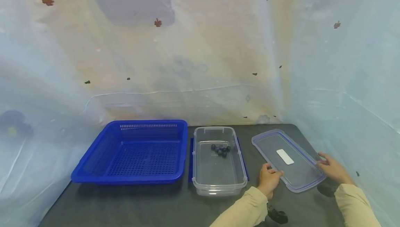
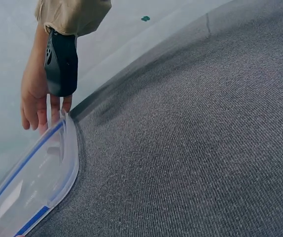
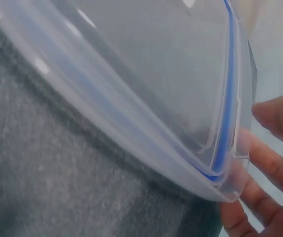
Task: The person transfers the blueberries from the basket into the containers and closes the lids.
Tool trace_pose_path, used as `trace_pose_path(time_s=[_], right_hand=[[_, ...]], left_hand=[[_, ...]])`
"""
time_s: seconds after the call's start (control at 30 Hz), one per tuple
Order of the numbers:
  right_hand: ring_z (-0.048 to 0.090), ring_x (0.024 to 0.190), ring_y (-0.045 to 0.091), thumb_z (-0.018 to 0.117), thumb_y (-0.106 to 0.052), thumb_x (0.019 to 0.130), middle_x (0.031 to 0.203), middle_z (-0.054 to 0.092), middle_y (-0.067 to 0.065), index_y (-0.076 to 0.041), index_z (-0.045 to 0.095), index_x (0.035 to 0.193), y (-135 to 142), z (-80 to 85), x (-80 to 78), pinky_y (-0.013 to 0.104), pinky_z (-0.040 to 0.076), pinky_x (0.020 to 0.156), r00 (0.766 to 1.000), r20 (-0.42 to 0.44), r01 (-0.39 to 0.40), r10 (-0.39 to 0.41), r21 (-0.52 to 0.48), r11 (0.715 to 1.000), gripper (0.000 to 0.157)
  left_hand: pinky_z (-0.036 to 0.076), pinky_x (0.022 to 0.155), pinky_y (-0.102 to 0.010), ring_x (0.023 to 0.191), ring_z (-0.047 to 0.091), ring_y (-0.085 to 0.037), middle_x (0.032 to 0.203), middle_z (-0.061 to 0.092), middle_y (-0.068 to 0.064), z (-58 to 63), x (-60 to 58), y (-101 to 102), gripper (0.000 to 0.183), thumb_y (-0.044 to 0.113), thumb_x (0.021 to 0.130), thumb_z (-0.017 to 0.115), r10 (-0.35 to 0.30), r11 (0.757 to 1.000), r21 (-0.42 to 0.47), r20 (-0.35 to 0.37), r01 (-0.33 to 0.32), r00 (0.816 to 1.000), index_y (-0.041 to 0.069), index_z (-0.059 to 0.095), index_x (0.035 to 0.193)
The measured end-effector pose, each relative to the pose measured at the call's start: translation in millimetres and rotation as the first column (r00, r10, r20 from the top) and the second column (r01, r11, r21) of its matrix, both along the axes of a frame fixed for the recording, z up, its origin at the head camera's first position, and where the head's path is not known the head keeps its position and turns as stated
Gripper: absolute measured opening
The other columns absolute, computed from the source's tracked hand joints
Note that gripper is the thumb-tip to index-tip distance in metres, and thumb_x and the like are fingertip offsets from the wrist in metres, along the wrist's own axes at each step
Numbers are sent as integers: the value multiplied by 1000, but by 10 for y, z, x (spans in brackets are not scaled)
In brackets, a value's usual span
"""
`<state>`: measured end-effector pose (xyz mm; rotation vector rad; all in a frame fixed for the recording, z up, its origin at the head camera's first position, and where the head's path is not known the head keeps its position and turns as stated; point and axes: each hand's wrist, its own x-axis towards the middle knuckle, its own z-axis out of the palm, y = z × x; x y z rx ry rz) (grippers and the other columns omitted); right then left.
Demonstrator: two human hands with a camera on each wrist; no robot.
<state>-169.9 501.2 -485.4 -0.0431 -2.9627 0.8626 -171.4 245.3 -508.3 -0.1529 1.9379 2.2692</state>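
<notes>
A clear plastic lid (image 1: 295,166) with a blue seal and a white label lies at the right, tilted in the head view. My left hand (image 1: 268,182) grips its near left edge; in the left wrist view that hand is almost wholly out of frame. At the opposite edge, my right hand (image 1: 333,169) holds the lid near a corner. Its fingers (image 3: 262,197) pass beneath the rim, visible through the plastic, and the thumb is close to the edge. Left of the hands stands an uncovered clear container (image 1: 215,175) with several dark blueberry-like fruits (image 1: 221,150) inside.
A blue perforated basket (image 1: 143,157) occupies the left of the grey table (image 1: 150,202). Something blue and flat (image 1: 191,161) shows at the clear container's sides. A patterned curtain (image 1: 193,53) rises behind the table and along both sides.
</notes>
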Motion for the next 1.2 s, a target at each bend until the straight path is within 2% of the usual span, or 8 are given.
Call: trace_pose_path(time_s=[0.2,0.4,0.53,0.63,0.77,0.9,1.03,1.2], right_hand=[[64,86,38,54,-9,97,103,61,36,21,49,118,54,-56,71,42,53,68,999,-45,-29,28,-36,999,37],[56,77,1,58,-5,95,102,63,33,8,56,120,69,-109,124,27,47,56,995,-64,-83,73,-177,981,29],[54,73,5,55,-2,95,106,60,36,10,50,127,40,-93,129,29,45,51,997,-19,-72,69,-253,965,34],[55,78,6,54,-2,96,107,60,35,15,45,127,28,-67,133,29,47,54,997,-21,-75,72,-212,974,37],[54,85,-2,53,-1,96,110,59,35,12,48,127,18,-19,153,29,50,60,993,-63,-112,103,-166,980,34],[50,87,-9,51,-6,99,115,57,35,9,49,129,-33,64,175,29,50,62,989,-80,-135,121,-188,973,33],[51,89,-9,49,-9,102,117,56,32,11,47,131,-112,158,178,29,49,62,986,-104,-150,129,-224,963,35],[53,88,-7,48,-7,102,111,60,-5,-7,52,136,-196,282,202,29,48,60,979,-157,-167,127,-278,946,34]], left_hand=[[51,82,-46,92,60,-31,98,62,-12,21,-12,-10,46,-12,71,73,6,1000,0,-8,-6,1000,-1,57,113],[44,94,-49,108,54,-35,112,59,-11,48,-22,-21,54,-17,65,73,-3,999,-51,-61,0,998,1,59,114],[56,70,-45,88,60,-33,113,56,-11,67,-8,-15,56,-19,65,72,-8,999,-54,-65,5,998,3,61,116],[54,48,-40,78,57,-25,110,53,-8,98,9,-13,58,-23,64,69,-6,999,-44,-56,4,998,4,62,115],[54,70,-39,96,52,-25,109,55,-4,165,5,-39,57,-20,62,70,1,993,-122,-81,-11,997,7,64,112],[45,92,-46,111,50,-35,115,55,-12,249,-18,-103,60,-21,63,67,-21,996,-91,-77,14,997,6,60,116],[50,80,-48,107,51,-38,116,52,-18,342,-57,-185,65,-24,64,59,-43,999,9,-52,44,998,6,55,121],[43,57,-30,68,47,-19,121,51,-15,482,-96,-296,67,-24,68,57,-74,996,42,-31,75,997,12,55,125]])
